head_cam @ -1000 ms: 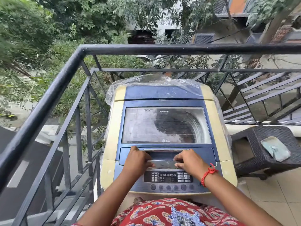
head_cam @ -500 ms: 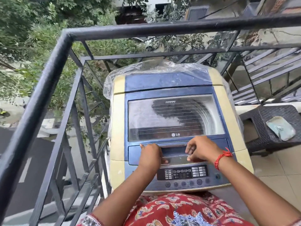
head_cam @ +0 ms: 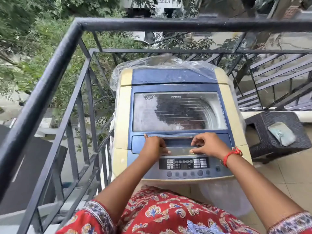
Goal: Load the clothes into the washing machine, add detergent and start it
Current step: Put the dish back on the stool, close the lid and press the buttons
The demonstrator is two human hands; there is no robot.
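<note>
Gripping the lid handle of a closed top-loading washer on a balcony

Standing at the front of a top-loading washing machine (head_cam: pixel 177 115), a person reaches both arms forward over its control panel (head_cam: pixel 184 163). The machine sits in the corner of a balcony, close against a dark metal railing (head_cam: pixel 55 65) on its left and far sides, and a clear plastic cover (head_cam: pixel 168 62) is bunched behind its back edge, probably pushed out of the way so the lid can swing up.

The glass lid (head_cam: pixel 179 112) lies flat and closed. Through it the drum shows only as a dark shape; whether any clothes are inside cannot be told, and no loose clothes or detergent are in view.

Both hands meet at the silver lid handle (head_cam: pixel 180 150), the strip between the lid glass and the panel. The left hand (head_cam: pixel 154 146) lies palm down on the handle's left end, fingers loosely curled over it with the thumb tip on the silver strip. The right hand (head_cam: pixel 207 145), its wrist tied with a red thread bracelet (head_cam: pixel 232 155), arches over the right end, fingers bent into the recess above and thumb pressing the strip, so it pinches the handle. Two hands spaced apart like this suggest an even lift of the lid, the likely step now, with loading yet to come.

To the right of the machine stands a dark woven stool (head_cam: pixel 276 132) with a small flat grey object on top
</note>
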